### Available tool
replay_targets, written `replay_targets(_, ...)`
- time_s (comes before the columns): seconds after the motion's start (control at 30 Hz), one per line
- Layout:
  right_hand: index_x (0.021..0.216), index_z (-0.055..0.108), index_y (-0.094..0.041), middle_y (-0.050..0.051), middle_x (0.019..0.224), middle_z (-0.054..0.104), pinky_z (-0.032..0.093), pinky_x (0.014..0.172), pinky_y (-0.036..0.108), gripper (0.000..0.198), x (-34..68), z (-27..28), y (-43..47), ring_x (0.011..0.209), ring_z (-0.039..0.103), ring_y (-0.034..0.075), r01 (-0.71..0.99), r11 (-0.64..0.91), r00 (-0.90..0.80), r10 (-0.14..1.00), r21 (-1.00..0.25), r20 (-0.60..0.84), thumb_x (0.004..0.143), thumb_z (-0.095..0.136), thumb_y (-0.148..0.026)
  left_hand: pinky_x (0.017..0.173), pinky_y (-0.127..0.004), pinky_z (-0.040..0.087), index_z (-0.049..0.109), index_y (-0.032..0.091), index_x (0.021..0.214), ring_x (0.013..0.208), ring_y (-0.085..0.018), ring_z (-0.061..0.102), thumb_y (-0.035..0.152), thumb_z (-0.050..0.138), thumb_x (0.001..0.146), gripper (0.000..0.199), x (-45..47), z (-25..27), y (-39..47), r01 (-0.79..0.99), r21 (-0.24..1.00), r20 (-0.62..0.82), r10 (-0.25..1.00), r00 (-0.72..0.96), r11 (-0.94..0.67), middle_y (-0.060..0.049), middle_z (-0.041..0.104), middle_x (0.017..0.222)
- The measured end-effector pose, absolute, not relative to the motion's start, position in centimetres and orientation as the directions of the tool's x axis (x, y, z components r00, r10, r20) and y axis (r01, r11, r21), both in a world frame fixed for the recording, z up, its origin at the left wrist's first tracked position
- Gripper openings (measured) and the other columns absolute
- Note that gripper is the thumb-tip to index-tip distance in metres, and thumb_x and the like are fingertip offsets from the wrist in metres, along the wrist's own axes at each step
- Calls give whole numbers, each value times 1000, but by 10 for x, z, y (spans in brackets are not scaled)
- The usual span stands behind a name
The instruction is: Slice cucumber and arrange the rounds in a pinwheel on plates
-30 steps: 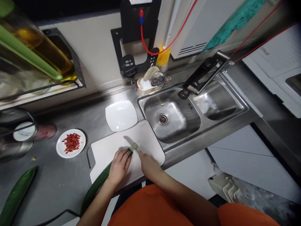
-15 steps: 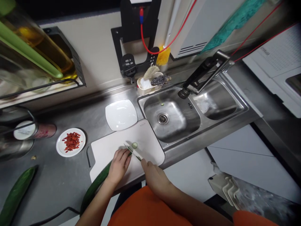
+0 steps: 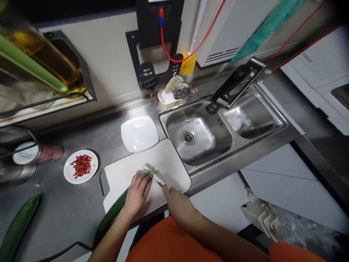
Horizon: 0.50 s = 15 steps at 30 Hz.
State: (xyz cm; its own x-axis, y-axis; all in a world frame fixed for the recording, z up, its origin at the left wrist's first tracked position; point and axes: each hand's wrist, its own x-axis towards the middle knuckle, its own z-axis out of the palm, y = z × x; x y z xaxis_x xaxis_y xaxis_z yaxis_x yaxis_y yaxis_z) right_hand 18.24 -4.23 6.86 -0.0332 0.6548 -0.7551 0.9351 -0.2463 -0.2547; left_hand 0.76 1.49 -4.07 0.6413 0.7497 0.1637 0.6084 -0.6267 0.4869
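My left hand (image 3: 138, 189) is closed over the end of a long green cucumber (image 3: 114, 209), which lies across the white cutting board (image 3: 169, 154) and runs back under my left forearm. In my right hand (image 3: 177, 202) is a knife (image 3: 152, 176), its blade against the cucumber's cut end just beyond my left fingertips. My right fingers wrap the handle and hide most of it. A thin round cucumber slice (image 3: 155, 169) lies on the board beside the blade.
Behind the board stands a white square plate (image 3: 139, 134). A small plate (image 3: 68, 171) of red dried berries (image 3: 81, 165) and a second cucumber (image 3: 20, 227) are on the left. The sink (image 3: 201, 153) borders the board's right side, with a black faucet (image 3: 227, 85) above.
The view has shifted very slightly. Both hands, the knife and the cucumber stay in nearly the same positions, and the slice still lies beside the blade.
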Motion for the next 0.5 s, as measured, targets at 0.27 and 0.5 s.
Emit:
replay_targets(0.27, 115, 50, -16, 11, 90, 64, 47, 68, 26, 39, 181, 57, -35, 86, 64, 21, 927, -230, -65, 681, -297, -730, 85, 30, -1, 93, -42, 46, 58, 18, 109, 102, -23, 54, 19, 51, 87, 23, 8, -40, 16, 599, 493, 165, 744, 648, -631, -9, 63, 104)
replay_targets(0.5, 117, 47, -14, 10, 91, 64, 46, 69, 27, 41, 175, 33, -26, 86, 64, 21, 917, -213, -85, 721, -336, -688, 83, 30, 0, 93, -42, 47, 58, 18, 111, 103, -23, 54, 19, 51, 88, 24, 7, -41, 16, 596, 496, 161, 742, 651, -631, -9, 63, 106)
